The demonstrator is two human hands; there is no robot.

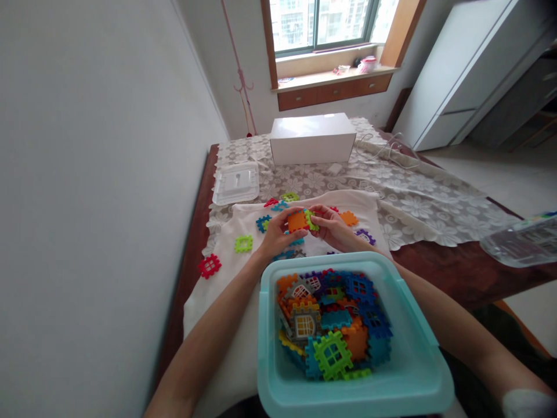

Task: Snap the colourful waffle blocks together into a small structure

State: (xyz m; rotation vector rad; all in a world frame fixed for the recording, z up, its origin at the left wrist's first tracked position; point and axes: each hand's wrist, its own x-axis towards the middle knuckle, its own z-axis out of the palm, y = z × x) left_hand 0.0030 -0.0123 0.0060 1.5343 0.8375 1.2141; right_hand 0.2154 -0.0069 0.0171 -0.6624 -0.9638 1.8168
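Orange block (296, 221), pinched in our left hand (275, 233), meets the green piece (309, 219) our right hand (329, 226) pinches! Nearer us than this grip, a teal bin (357, 399) holds loose pieces (357, 342).

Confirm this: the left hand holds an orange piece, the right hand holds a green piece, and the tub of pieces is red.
One thing is wrong: the tub is light turquoise, not red, as the head view shows. The left hand does hold an orange piece, and the right hand a green piece.
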